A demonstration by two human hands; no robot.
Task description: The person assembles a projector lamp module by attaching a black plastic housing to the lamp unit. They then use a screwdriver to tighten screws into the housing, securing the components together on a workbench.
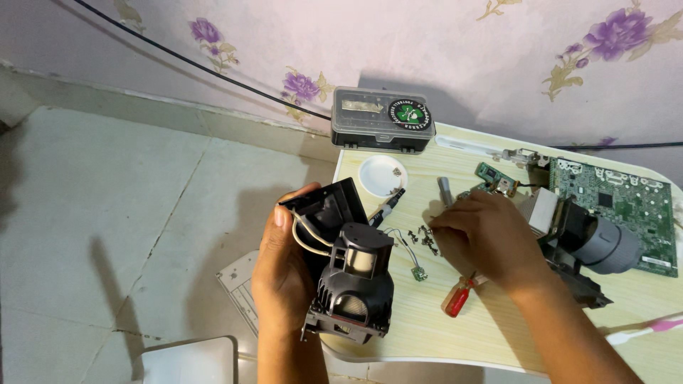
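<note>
Head view: the left hand [281, 274] held a black lamp housing [348, 274] at the tabletop [427, 327] edge, grip wrapped around it; the right hand [484, 238] rested over small dark screws [425, 238], fingertips pressed together on them, near a red-handled screwdriver [459, 295].

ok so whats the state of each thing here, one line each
left hand: gripping the black lamp housing, lifted off the table
right hand: fingertips down on the small dark screws
grey parts case: lid shut
white dish: holds a few small bits
red-handled screwdriver: lying flat
green circuit board: bare, exposed
</note>
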